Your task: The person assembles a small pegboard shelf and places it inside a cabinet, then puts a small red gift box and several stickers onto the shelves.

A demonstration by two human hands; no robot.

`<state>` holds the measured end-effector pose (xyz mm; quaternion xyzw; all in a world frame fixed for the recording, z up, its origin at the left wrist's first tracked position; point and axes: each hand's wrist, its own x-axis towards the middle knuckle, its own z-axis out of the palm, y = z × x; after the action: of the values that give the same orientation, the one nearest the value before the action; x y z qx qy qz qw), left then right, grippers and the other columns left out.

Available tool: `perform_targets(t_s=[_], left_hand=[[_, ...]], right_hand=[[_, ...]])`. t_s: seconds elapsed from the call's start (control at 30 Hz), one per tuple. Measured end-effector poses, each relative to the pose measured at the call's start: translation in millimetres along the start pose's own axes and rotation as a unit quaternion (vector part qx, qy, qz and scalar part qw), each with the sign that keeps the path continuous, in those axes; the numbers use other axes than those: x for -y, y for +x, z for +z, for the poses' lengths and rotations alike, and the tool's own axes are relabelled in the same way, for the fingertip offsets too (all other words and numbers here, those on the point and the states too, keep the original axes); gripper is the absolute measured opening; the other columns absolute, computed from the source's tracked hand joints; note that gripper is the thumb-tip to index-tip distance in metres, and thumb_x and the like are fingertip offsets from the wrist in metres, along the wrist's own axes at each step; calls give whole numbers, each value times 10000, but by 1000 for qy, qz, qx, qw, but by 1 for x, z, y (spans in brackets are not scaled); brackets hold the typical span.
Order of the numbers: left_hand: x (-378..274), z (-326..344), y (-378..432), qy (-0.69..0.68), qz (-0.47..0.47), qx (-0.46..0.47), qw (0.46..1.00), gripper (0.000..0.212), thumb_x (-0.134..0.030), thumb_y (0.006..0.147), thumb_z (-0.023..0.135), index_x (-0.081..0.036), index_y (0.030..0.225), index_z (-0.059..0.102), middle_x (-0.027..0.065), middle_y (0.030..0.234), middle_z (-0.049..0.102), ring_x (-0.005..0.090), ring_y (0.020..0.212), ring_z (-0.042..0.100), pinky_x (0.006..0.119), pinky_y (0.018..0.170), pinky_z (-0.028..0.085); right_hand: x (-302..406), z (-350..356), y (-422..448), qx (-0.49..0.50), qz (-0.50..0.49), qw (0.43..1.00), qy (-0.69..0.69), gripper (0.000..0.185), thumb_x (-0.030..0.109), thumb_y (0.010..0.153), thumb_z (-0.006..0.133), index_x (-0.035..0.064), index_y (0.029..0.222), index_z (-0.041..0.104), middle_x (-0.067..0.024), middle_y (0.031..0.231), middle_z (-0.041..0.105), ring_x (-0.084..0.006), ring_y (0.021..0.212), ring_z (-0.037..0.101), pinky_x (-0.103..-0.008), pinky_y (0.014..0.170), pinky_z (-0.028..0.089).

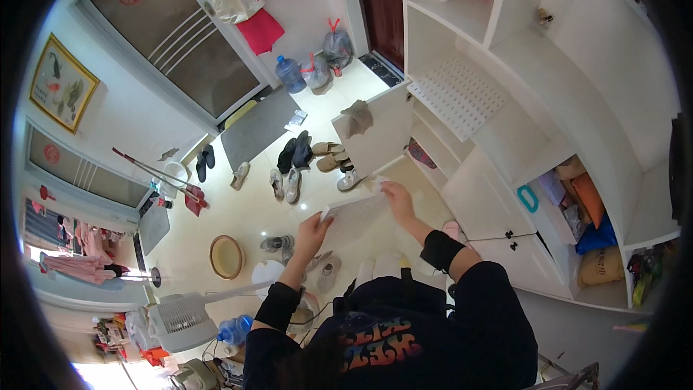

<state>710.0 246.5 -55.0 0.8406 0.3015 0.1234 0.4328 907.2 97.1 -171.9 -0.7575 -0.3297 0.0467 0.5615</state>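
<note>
My left hand (313,234) grips one end of a thin, pale, see-through panel (354,218), its thumb on top. At the far end, my right hand (399,201) has its fingers near the panel's corner and pinches a small white piece, perhaps a tissue or wipe (380,181). Whether the right fingers also hold the panel is unclear. Ahead of my hands stands an open white cabinet door (381,132) with a brownish cloth (357,118) draped over its top edge. A white perforated board (457,97) lies on the cabinet to the right.
Several shoes (292,185) and slippers (328,157) are spread over the tiled floor. A basin (226,257) and a white fan (181,322) are at left. Low shelves (433,143) hold a shoe. Tied bags (316,71) and a water jug (291,74) stand by the wall.
</note>
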Motion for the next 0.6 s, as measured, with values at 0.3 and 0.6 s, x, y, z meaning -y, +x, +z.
perform_targets(t_s=[0.3,0.6], left_hand=[[12,6,6,-56,-17,-5,998,219,-218,787,577,-6,841,580,29,542,464,84,507,385,261,472,328],[2,-12,5,-160,-46,41,985,215,-205,807,572,2,862,590,-38,626,501,44,554,392,205,500,328]], right_hand=[[98,6,14,5,-166,986,36,198,-2,711,556,29,903,592,-103,937,580,-263,885,537,-325,766,436],[8,-20,-12,-1,-41,999,-34,192,-5,715,548,27,898,594,-109,922,584,-265,865,546,-327,756,438]])
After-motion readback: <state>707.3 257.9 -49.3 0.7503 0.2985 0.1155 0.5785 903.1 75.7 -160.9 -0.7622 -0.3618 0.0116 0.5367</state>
